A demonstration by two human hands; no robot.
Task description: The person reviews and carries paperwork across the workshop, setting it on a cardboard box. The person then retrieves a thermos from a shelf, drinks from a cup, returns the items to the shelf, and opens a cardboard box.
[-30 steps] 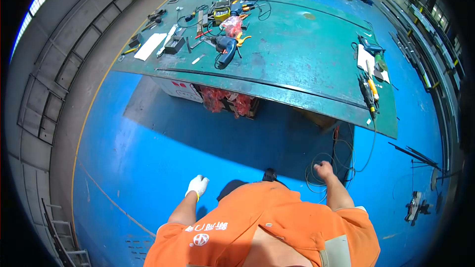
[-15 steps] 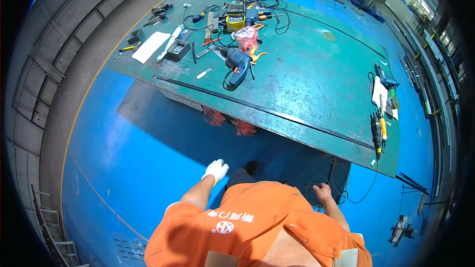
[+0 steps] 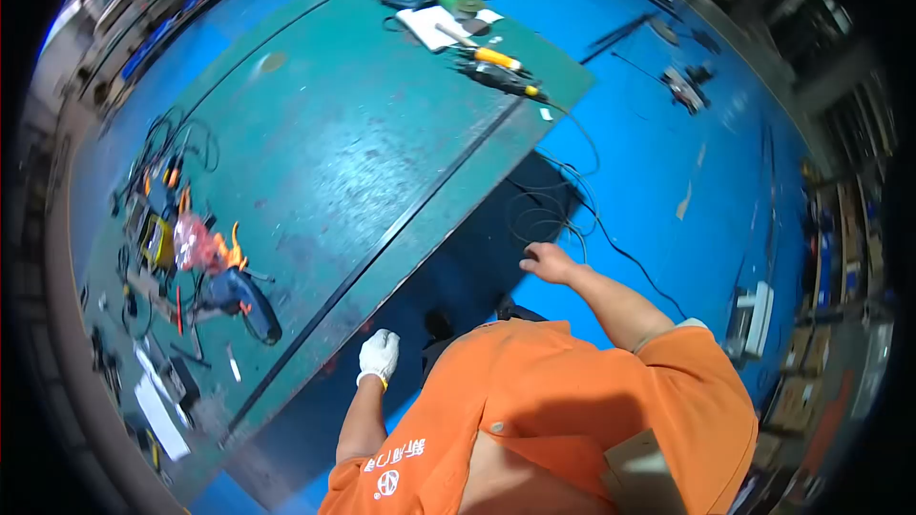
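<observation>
My left hand (image 3: pixel 379 357), in a white knitted glove, hangs just outside the near edge of the green-topped table (image 3: pixel 334 124). Its fingers are loosely bent and a little apart, with nothing visible in them. Bare and also empty as far as I can see, my right hand (image 3: pixel 548 263) is held out over the floor past the table edge, thumb apart from the bent fingers. Nearest to it are loops of thin cable (image 3: pixel 572 215) on the blue floor. Neither hand touches the table.
On the table's left lie a blue power tool (image 3: pixel 243 300), red plastic wrap (image 3: pixel 194 241) and a white strip (image 3: pixel 160 417). A yellow-and-black tool (image 3: pixel 496 62) and white paper (image 3: pixel 434 27) lie at the far end. A long dark strip (image 3: pixel 382 246) follows the near edge. Shelving (image 3: pixel 821 324) stands right.
My view has swung to the right, so the table now sits to the left and slants. My right arm reaches further forward; my gloved left hand is closer to the table edge.
</observation>
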